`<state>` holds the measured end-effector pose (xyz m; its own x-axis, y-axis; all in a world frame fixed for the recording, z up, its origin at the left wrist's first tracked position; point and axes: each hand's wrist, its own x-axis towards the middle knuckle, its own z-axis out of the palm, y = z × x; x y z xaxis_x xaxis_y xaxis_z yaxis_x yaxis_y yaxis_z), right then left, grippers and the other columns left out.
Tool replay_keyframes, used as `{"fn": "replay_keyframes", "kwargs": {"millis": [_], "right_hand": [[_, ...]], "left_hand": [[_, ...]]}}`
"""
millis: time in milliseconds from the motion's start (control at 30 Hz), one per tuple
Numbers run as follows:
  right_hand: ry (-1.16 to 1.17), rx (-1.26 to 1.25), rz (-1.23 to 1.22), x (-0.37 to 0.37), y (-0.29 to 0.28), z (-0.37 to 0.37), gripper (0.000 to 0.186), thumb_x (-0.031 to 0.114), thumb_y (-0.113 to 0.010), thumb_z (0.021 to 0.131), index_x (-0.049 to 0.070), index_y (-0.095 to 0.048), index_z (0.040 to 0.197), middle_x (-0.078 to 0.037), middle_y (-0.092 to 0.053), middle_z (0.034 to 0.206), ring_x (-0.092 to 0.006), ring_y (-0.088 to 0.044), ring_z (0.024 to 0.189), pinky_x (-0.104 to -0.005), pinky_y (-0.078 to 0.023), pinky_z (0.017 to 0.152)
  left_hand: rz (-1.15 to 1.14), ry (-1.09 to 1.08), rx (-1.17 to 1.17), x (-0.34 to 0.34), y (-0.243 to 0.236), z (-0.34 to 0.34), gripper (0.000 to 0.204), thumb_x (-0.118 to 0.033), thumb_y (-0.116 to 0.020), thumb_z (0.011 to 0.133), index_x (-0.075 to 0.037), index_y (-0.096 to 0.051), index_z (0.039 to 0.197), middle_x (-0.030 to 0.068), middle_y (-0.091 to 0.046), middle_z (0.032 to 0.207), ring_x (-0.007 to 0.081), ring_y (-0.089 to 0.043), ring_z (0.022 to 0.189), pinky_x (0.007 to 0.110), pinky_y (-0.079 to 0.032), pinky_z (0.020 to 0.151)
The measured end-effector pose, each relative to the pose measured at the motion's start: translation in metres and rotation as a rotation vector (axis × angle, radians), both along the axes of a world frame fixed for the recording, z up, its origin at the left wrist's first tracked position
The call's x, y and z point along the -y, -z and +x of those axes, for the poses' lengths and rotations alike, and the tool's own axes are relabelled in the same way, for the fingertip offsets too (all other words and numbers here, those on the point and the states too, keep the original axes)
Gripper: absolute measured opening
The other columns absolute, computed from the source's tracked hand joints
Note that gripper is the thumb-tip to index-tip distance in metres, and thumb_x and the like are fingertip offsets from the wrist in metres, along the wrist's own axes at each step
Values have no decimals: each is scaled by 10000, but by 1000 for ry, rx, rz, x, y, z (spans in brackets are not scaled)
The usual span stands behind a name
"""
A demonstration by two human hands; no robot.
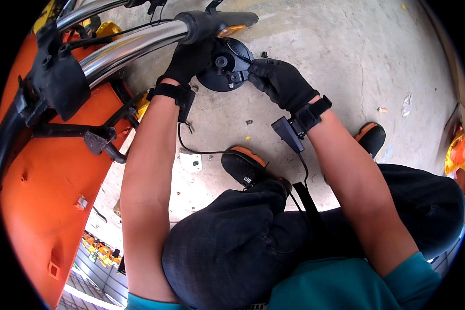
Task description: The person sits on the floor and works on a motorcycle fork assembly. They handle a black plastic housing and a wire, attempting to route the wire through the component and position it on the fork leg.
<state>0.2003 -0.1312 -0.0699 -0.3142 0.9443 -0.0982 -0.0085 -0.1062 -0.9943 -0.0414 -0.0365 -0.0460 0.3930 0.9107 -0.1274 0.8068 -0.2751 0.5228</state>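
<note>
Between the left grip (194,59) and the right grip (284,85) is the round black plate (221,62). The right one is clamped on its right edge; whether the left one clamps too, I cannot tell.

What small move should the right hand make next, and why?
Perhaps the right hand should gently adjust the fitting on the disc: its fingers are right beside it, and the left hand is at the disc's opposite side.
</note>
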Motion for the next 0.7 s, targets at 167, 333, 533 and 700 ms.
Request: {"fn": "replay_keyframes", "kwargs": {"millis": [167, 333, 533, 700], "right_hand": [[-51, 137, 57, 2, -15, 2, 181, -1, -593, 877, 0, -666, 1042, -124, -711, 861, -185, -663, 719, -266, -525, 664], [14, -122, -443, -10, -15, 12, 162, 131, -517, 967, 29, -586, 1072, -63, -637, 925, -75, -567, 699, -192, -512, 657], [200, -882, -992, -9, -56, -22, 358, 326, -440, 1002, 55, -532, 1215, -134, -585, 1200, -233, -595, 1053, -459, -518, 915], [154, -772, -751, -7, -33, -17, 422, 338, -388, 1013, 41, -485, 1297, -156, -552, 1295, -294, -578, 1162, -505, -496, 979]], "left_hand": [[-209, -133, 122, 3, -4, -5, 323, -249, -490, 966, -71, -574, 1223, 179, -605, 1228, 316, -539, 1192, 406, -409, 1018], [-224, -163, 434, -2, -30, 14, 303, -231, -545, 968, -31, -598, 1189, 109, -658, 1096, 198, -608, 1036, 327, -464, 923], [403, 61, 262, -6, 8, 2, 255, -142, -544, 904, -41, -643, 1116, 200, -660, 1082, 306, -634, 993, 393, -502, 849], [-49, -149, 367, -7, 10, 17, 258, -194, -520, 886, -26, -697, 973, 190, -690, 933, 337, -657, 889, 404, -511, 815]]}}
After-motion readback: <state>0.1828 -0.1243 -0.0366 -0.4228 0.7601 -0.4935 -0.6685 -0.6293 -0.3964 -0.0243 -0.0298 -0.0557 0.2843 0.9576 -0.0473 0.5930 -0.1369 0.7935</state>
